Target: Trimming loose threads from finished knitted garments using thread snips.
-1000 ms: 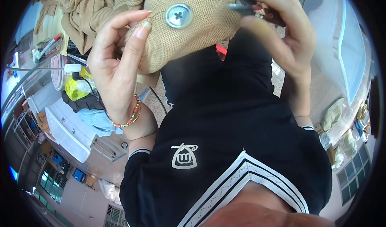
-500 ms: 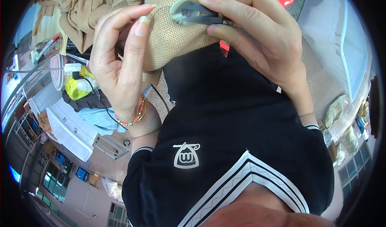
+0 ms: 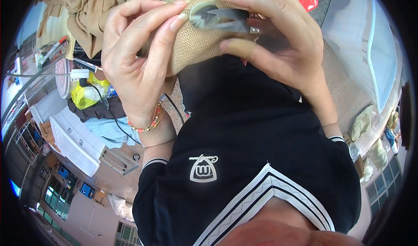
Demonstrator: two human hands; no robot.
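Left hand point(image 3: 133, 56) pinches coarse tan knit point(image 3: 196, 48); right hand point(image 3: 289, 41) holds grey snips point(image 3: 235, 27), blades apart.

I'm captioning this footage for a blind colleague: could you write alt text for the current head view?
The right hand holds small metal snips, blades parted, at a large round button on tan knitted fabric, which the left hand grips beside the button. More tan knitwear lies heaped at the upper left.
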